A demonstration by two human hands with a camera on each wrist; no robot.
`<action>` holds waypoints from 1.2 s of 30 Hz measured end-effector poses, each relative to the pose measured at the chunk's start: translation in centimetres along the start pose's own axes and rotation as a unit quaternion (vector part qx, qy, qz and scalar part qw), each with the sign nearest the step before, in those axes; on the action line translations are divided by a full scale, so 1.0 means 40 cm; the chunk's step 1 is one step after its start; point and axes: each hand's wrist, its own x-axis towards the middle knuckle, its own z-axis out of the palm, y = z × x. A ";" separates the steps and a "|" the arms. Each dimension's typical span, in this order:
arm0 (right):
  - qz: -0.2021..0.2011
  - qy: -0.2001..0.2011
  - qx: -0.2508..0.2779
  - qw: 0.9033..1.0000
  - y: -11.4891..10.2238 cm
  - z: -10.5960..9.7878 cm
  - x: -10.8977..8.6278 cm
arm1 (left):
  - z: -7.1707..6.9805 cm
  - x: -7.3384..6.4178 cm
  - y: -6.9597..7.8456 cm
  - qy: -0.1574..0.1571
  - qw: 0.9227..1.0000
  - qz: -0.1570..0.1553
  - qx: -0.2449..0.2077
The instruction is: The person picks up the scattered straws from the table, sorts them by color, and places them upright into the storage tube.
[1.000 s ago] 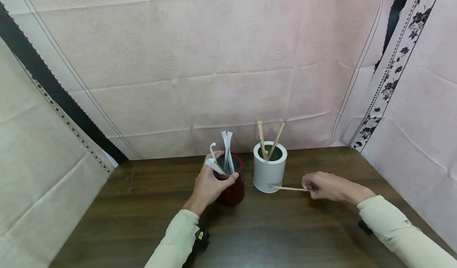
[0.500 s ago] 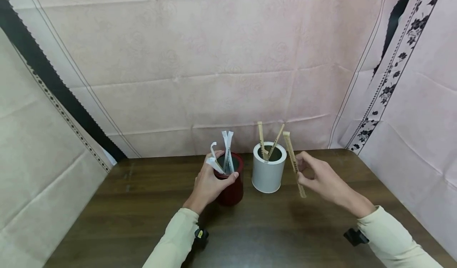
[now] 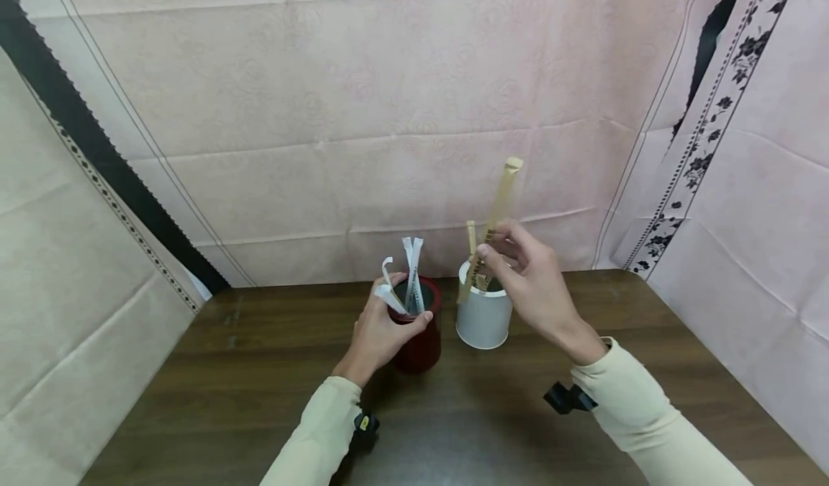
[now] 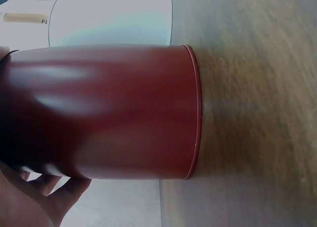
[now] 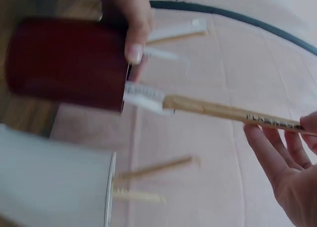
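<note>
My left hand [image 3: 382, 331] grips the dark red cylindrical holder [image 3: 419, 353] around its rim, thumb in front. Several white paper-wrapped sticks [image 3: 413, 273] poke out of this holder, one with a bent tip. Above the white cylindrical holder [image 3: 482, 324], my right hand [image 3: 537, 284] pinches a tan paper-wrapped stick [image 3: 500, 191] with printed letters. That stick leans over the white holder's left rim, its top end up and to the right. Behind it, another tan stick [image 3: 471, 235] stands in the white holder. In the right wrist view two tan sticks [image 5: 157, 167] emerge from that holder.
Both holders stand side by side on a brown wooden table [image 3: 272, 399] near its back edge. A pale patterned cloth [image 3: 388, 111] hangs behind, and more cloth [image 3: 771, 234] hangs at the right. Dark wrist cameras [image 3: 570, 398] sit on the sleeves.
My right hand has lifted the tan stick from beside the white holder's base, turned it upright and carried it left over that holder. The left hand stays on the red holder.
</note>
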 end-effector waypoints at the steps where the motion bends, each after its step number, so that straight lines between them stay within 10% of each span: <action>1: -0.008 0.008 0.000 1.000 0.000 0.012 0.002 | 0.001 -0.001 0.000 -0.001 1.000 0.000 -0.001; 11: -0.055 0.028 0.020 0.998 0.078 0.123 -0.005 | 0.013 0.000 0.010 -0.009 1.000 0.022 -0.010; 19: -0.008 0.033 -0.022 0.999 0.176 0.184 -0.067 | 0.015 -0.003 0.005 0.004 1.000 0.020 -0.007; 36: 0.027 -0.024 -0.073 0.997 0.238 0.176 -0.141 | 0.000 -0.008 -0.006 0.008 0.999 0.032 0.008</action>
